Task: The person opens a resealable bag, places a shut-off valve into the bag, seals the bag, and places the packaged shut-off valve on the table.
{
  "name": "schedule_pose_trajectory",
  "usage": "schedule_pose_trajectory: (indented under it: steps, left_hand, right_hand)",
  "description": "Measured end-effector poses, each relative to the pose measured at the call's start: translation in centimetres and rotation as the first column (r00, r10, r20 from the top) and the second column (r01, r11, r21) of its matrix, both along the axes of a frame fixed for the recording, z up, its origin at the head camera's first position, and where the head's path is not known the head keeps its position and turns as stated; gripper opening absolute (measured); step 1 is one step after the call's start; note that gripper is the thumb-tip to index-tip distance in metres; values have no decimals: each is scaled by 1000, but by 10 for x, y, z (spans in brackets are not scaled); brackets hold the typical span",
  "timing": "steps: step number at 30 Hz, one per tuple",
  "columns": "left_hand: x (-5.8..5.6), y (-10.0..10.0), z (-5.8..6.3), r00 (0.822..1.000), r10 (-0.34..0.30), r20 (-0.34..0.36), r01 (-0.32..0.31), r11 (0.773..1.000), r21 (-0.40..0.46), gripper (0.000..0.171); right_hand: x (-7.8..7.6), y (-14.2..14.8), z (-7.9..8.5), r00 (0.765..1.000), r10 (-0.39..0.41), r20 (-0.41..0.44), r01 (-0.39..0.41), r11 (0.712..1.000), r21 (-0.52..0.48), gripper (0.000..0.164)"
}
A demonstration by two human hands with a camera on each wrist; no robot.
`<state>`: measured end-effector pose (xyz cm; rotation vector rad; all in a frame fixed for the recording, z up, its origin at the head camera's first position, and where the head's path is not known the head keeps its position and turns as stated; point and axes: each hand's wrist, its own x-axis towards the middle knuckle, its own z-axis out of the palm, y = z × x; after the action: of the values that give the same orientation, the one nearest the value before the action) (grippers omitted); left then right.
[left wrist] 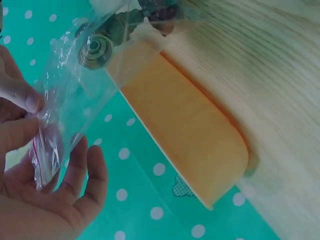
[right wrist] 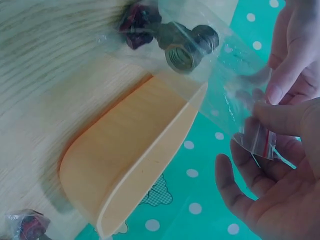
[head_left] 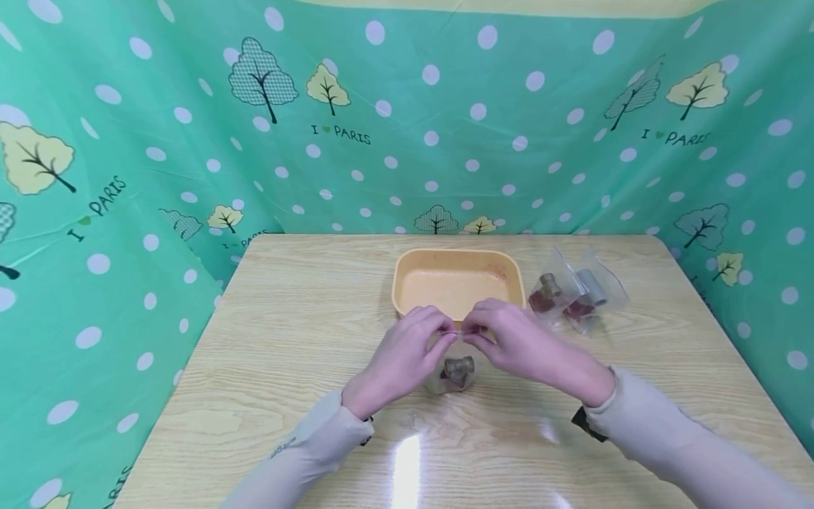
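Note:
A clear zip bag [head_left: 435, 386] with a red seal line hangs between the hands over the table. Inside lies a metal threaded valve [right wrist: 181, 49] with a dark red knob [right wrist: 140, 24]. My left hand [head_left: 402, 353] pinches one side of the bag's top edge between thumb and fingers. On the other side, my right hand [head_left: 516, 341] pinches the same edge, its fingertips close to the left ones. In the left wrist view the valve's round end [left wrist: 95, 51] shows through the plastic.
A shallow orange-yellow tray [head_left: 407, 311] stands just beyond the hands. To its right, two more clear bags lie on the wooden table [head_left: 280, 318]: one with a valve [head_left: 545, 291], another with a grey pipe piece [head_left: 593, 287]. A green dotted curtain [head_left: 381, 177] surrounds the table.

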<state>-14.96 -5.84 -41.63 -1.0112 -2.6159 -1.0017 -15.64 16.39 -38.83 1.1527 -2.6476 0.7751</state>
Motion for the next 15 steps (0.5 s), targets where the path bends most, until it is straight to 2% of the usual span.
schedule_pose_trajectory:
  steps: [4, 8, 15]
  left_hand:
    - [0, -3, 1, 1000, -16, -10, 16, 998, -56, 6]
    - [1, -9, 0, 999, -13, -30, 11, 997, -71, 8]
    - [3, -22, 2, 999, 36, 22, -35, 997, -71, 6]
  right_hand:
    - [2, 0, 0, 1000, 3, 3, -3, 1000, 0, 10]
    - [4, 0, 0, 1000, -3, 0, 3, 1000, -3, 11]
    - [5, 2, -2, 1000, 4, -12, -4, 1000, -30, 13]
